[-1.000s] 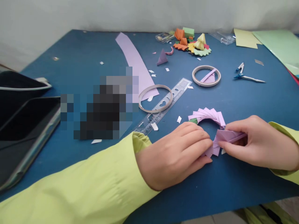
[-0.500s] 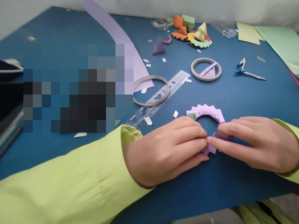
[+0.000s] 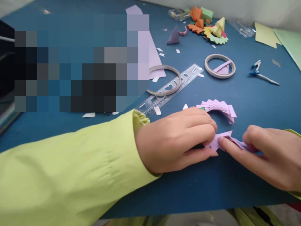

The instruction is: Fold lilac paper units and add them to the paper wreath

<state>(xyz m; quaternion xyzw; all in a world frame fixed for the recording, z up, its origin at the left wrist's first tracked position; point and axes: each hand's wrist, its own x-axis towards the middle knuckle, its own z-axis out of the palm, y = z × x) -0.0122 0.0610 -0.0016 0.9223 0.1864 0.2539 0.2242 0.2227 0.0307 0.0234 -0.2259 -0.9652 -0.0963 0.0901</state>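
Note:
A curved ring of overlapping folded lilac paper pieces point(image 3: 216, 105) lies on the blue table, with a bit of green paper showing at its left. My left hand point(image 3: 176, 141) is closed on the near left part of this paper ring, its fingers covering much of it. At the near end, my right hand point(image 3: 270, 157) grips a folded lilac paper piece point(image 3: 241, 144), its index fingertip pressing where that piece meets the ring. A gap shows between this near end and the ring's far right end.
Beyond my left hand, a clear stencil ruler point(image 3: 188, 80) lies under a roll of tape point(image 3: 180, 83). Another tape roll point(image 3: 207, 67) encloses lilac scraps. Farther back are folded paper shapes point(image 3: 199, 25), a blue-and-white compass point(image 3: 263, 77), and green paper point(image 3: 291, 42). Pixelation hides the left side.
My right hand has drawn back to the right and tilted, showing more of the folded lilac piece. The ring's right end now stands apart from it. The view has shifted.

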